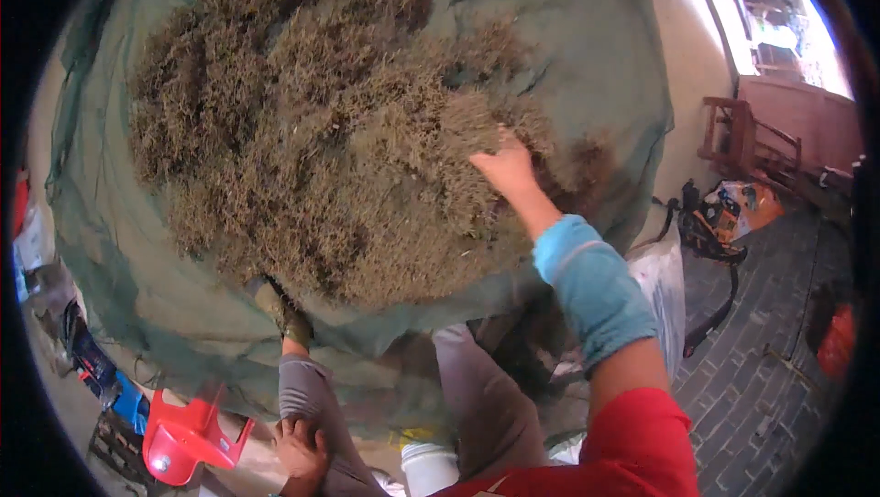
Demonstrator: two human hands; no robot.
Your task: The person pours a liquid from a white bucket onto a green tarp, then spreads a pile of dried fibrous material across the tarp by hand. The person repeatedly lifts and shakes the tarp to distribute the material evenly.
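Note:
A broad heap of dried brown plant stalks lies on a green mesh net before me. My right hand is at the right part of the heap, thumb to the left. It grips a paler, slightly blurred clump of dried stalks; the fingers at the back are partly hidden. A blue sleeve cover is on my right forearm. My left hand rests on my left trouser leg, fingers a little apart, holding nothing.
My left shoe is on the net at the heap's near edge. A red plastic stool stands at lower left, a white bucket between my legs. At right are a white sack, a black strapped bag and a wooden chair.

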